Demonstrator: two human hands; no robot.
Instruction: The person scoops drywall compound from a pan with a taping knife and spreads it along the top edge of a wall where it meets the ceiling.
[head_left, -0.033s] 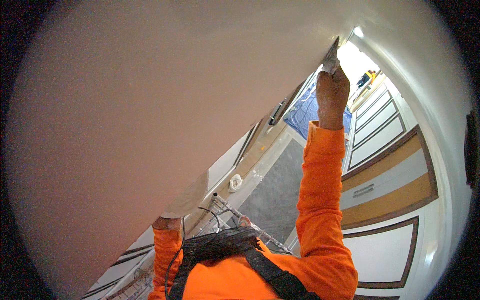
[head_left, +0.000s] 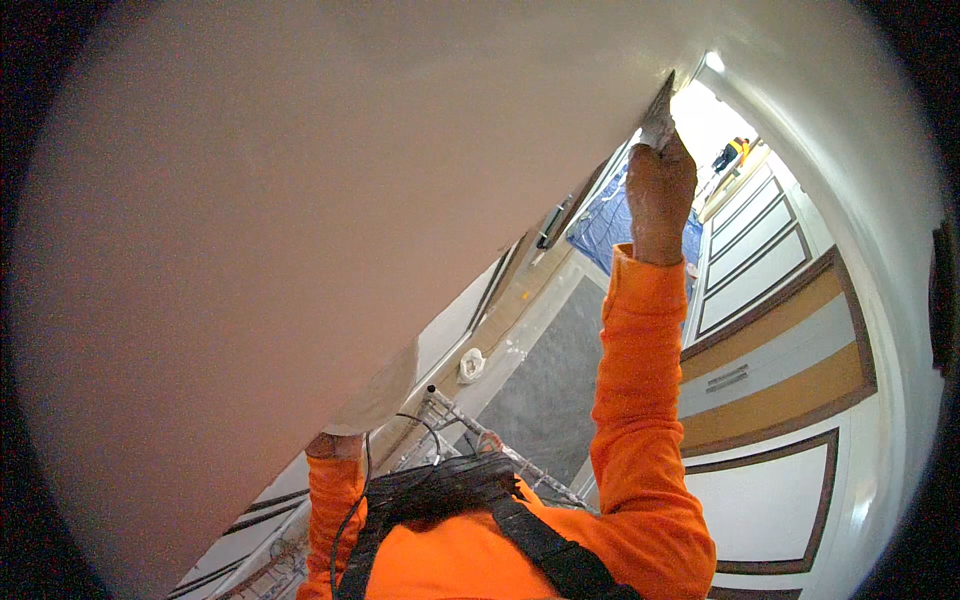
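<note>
With the grip of the right hand [head_left: 660,195] closed on the thin, grey, flat-bladed tool [head_left: 659,115] at the far right edge of the smooth, pale pinkish surface [head_left: 260,260], apply even, light pressure at a constant angle; the grip of the near left hand [head_left: 335,446] cannot be determined.

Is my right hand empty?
No, your raised right hand grips a scraper.
</note>
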